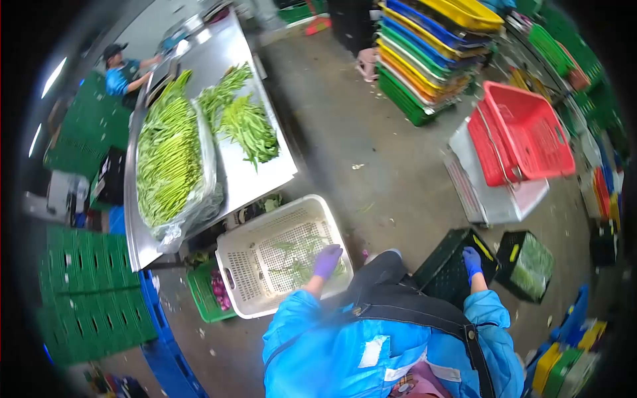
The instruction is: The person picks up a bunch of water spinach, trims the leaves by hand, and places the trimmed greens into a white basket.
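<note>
My left hand, in a purple glove, hangs over the right side of a white perforated basket. Loose green sprigs lie in the bottom of that basket. The fingers of this hand are blurred, and I cannot make out whether they hold anything. My right hand, gloved in blue-purple, is closed at the rim of a black crate, which is tilted beside my leg. Just right of it stands another black crate containing a bag of greens.
A steel table bears bagged green stalks and loose leafy bunches; a person stands beyond it. Beside the basket is a green crate with purple produce. Stacked colourful crates and a red basket flank the floor.
</note>
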The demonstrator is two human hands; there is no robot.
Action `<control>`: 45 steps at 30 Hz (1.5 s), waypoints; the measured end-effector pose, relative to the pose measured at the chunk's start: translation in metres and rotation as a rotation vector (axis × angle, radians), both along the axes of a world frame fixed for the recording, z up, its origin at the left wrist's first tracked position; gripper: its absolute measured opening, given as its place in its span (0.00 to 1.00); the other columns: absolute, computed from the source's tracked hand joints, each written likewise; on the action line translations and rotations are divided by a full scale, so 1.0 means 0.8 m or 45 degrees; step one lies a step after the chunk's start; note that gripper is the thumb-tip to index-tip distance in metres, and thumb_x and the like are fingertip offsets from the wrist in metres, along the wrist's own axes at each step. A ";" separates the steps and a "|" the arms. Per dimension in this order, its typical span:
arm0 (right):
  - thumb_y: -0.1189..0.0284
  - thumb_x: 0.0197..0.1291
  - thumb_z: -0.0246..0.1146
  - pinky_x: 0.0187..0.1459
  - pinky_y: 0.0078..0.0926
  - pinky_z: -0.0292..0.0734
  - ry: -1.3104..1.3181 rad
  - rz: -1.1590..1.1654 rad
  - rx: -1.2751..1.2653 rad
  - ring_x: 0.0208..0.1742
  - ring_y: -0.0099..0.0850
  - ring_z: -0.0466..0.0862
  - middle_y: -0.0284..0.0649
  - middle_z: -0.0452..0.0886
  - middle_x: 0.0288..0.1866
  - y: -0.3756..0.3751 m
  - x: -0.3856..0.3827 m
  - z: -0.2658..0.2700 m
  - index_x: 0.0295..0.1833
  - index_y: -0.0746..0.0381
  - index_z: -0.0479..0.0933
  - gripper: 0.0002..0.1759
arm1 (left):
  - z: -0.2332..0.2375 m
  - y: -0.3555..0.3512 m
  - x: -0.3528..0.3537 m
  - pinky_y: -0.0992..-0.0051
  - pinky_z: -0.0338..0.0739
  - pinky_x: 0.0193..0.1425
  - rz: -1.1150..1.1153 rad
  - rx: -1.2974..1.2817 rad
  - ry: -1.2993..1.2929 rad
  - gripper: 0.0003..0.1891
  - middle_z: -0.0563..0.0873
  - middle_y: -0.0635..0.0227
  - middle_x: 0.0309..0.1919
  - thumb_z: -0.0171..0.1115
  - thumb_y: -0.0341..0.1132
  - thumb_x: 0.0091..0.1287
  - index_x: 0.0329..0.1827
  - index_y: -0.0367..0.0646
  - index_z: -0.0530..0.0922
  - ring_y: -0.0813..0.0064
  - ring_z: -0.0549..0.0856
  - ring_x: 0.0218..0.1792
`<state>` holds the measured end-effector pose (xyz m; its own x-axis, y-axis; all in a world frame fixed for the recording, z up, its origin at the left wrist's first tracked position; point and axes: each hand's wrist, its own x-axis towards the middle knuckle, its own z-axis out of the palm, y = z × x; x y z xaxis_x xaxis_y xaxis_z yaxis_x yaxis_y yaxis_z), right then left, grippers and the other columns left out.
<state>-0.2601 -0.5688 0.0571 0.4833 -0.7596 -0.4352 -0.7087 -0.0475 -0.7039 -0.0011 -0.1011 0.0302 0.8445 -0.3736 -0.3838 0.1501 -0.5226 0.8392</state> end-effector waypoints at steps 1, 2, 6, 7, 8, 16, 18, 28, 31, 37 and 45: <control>0.72 0.55 0.56 0.25 0.20 0.72 -0.130 0.067 0.027 0.24 0.24 0.76 0.36 0.78 0.30 0.008 0.048 -0.011 0.48 0.62 0.76 0.14 | 0.027 0.005 0.008 0.69 0.73 0.49 0.099 -0.069 0.044 0.17 0.83 0.57 0.41 0.57 0.43 0.62 0.49 0.42 0.78 0.67 0.82 0.43; 0.72 0.56 0.57 0.26 0.21 0.72 -0.165 0.142 0.062 0.25 0.24 0.77 0.36 0.78 0.31 0.014 0.096 -0.031 0.49 0.62 0.76 0.15 | 0.039 0.006 0.021 0.72 0.75 0.44 0.114 -0.075 -0.023 0.16 0.84 0.59 0.38 0.58 0.40 0.62 0.49 0.42 0.78 0.70 0.83 0.39; 0.70 0.57 0.57 0.31 0.23 0.74 -0.122 0.508 0.142 0.27 0.25 0.77 0.37 0.78 0.31 -0.001 0.264 -0.033 0.50 0.63 0.75 0.15 | 0.041 -0.081 0.110 0.79 0.75 0.46 0.222 -0.356 0.159 0.15 0.82 0.69 0.39 0.60 0.34 0.62 0.50 0.39 0.76 0.77 0.80 0.41; 0.70 0.57 0.57 0.32 0.23 0.74 -0.073 0.633 0.150 0.27 0.25 0.78 0.37 0.79 0.31 0.000 0.291 -0.033 0.50 0.63 0.75 0.15 | 0.042 -0.100 0.132 0.79 0.75 0.46 0.255 -0.353 0.157 0.15 0.82 0.69 0.39 0.60 0.34 0.62 0.50 0.39 0.76 0.77 0.80 0.41; 0.70 0.57 0.57 0.32 0.23 0.74 -0.071 0.667 0.151 0.27 0.25 0.78 0.37 0.79 0.31 -0.006 0.315 -0.037 0.50 0.63 0.75 0.15 | 0.086 -0.126 0.165 0.77 0.75 0.45 0.249 -0.326 0.130 0.15 0.83 0.65 0.38 0.60 0.36 0.61 0.49 0.39 0.77 0.76 0.81 0.39; 0.69 0.54 0.59 0.29 0.30 0.76 0.189 0.584 0.425 0.29 0.34 0.80 0.40 0.80 0.36 -0.134 0.478 -0.082 0.49 0.62 0.76 0.16 | 0.185 -0.159 0.403 0.67 0.69 0.58 0.331 -0.077 -0.744 0.21 0.77 0.55 0.51 0.62 0.36 0.58 0.55 0.40 0.73 0.61 0.76 0.54; 0.70 0.54 0.58 0.30 0.31 0.76 0.247 0.570 0.460 0.30 0.34 0.80 0.40 0.80 0.37 -0.163 0.541 -0.090 0.46 0.61 0.77 0.13 | 0.198 -0.132 0.457 0.64 0.63 0.63 0.541 0.133 -0.945 0.27 0.75 0.54 0.55 0.65 0.38 0.54 0.57 0.38 0.71 0.57 0.72 0.58; 0.67 0.56 0.54 0.28 0.33 0.75 0.419 1.318 0.209 0.26 0.36 0.81 0.46 0.79 0.26 -0.234 1.019 -0.108 0.32 0.64 0.76 0.11 | 0.182 -0.023 0.623 0.39 0.42 0.66 1.336 1.166 0.190 0.67 0.44 0.45 0.70 0.72 0.55 0.35 0.72 0.44 0.33 0.44 0.44 0.70; 0.66 0.56 0.52 0.33 0.32 0.76 0.430 1.731 -0.220 0.29 0.36 0.81 0.46 0.80 0.30 -0.186 1.191 -0.092 0.37 0.65 0.77 0.14 | 0.184 -0.023 0.631 0.39 0.39 0.67 1.314 1.079 0.302 0.66 0.43 0.46 0.70 0.72 0.53 0.37 0.72 0.44 0.32 0.44 0.42 0.70; 0.68 0.58 0.55 0.35 0.23 0.76 -0.074 1.948 -0.110 0.35 0.26 0.79 0.39 0.80 0.37 0.029 1.428 -0.073 0.51 0.65 0.74 0.17 | 0.173 -0.011 0.637 0.63 0.75 0.43 1.715 0.959 -0.168 0.52 0.81 0.45 0.41 0.72 0.41 0.40 0.69 0.41 0.51 0.52 0.81 0.42; 0.69 0.58 0.61 0.50 0.22 0.72 -0.128 2.746 0.910 0.43 0.23 0.76 0.38 0.76 0.48 0.382 1.333 0.180 0.61 0.59 0.67 0.25 | 0.251 0.022 0.665 0.77 0.77 0.37 1.878 -0.689 0.042 0.23 0.83 0.67 0.37 0.64 0.28 0.50 0.52 0.37 0.74 0.77 0.81 0.29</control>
<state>0.8062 -0.2636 0.2009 0.1336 0.9617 -0.2393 0.0571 -0.2485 -0.9669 0.5307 -0.0832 0.2308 0.5694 0.6467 -0.5075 0.2584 0.4453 0.8573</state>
